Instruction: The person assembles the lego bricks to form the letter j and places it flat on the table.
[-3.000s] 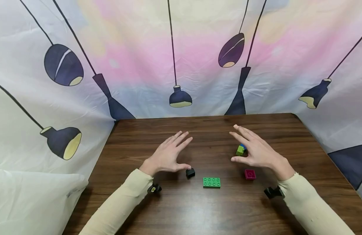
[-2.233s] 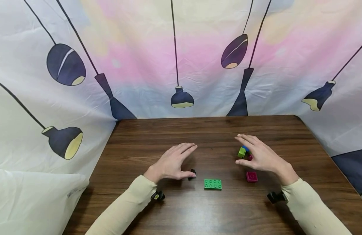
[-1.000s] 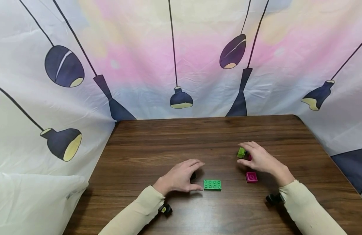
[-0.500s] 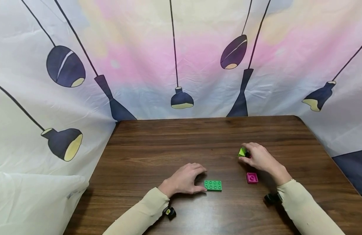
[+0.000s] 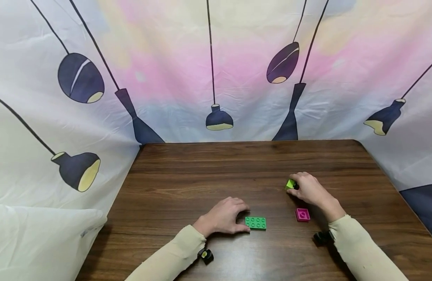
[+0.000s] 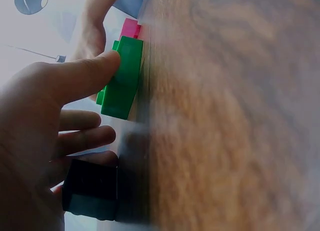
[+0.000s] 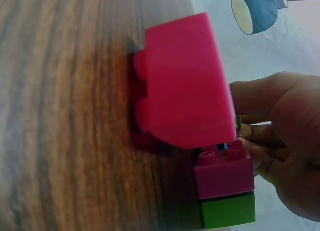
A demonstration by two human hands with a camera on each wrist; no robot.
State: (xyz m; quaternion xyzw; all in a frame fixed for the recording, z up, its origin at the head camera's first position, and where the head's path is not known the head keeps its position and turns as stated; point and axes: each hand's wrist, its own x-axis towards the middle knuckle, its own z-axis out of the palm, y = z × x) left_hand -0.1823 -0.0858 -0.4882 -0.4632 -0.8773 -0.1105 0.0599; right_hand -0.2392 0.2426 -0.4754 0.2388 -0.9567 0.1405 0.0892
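Observation:
My left hand (image 5: 224, 215) has its fingers loosely bent, thumb and fingertips right at the left end of a green eight-stud building brick (image 5: 255, 223). A black brick (image 6: 91, 188) lies beneath that hand, beside the fingers in the left wrist view and hidden in the head view. My right hand (image 5: 311, 190) pinches a lime green brick (image 5: 289, 184) between thumb and fingers. The right wrist view has a dark magenta brick (image 7: 224, 173) by these fingers, against a green one (image 7: 228, 211); a bit of blue shows behind.
A bright pink brick (image 5: 302, 215) lies studs down, nearer the body than my right hand. The brown wooden table (image 5: 188, 168) ends at a white cloth printed with lamps (image 5: 219, 119). More white cloth (image 5: 47, 242) bulges at the left edge.
My left hand has lowered and moved right, past the black brick to the green brick. My right hand has lowered and its fingers have drawn in around the lime green brick.

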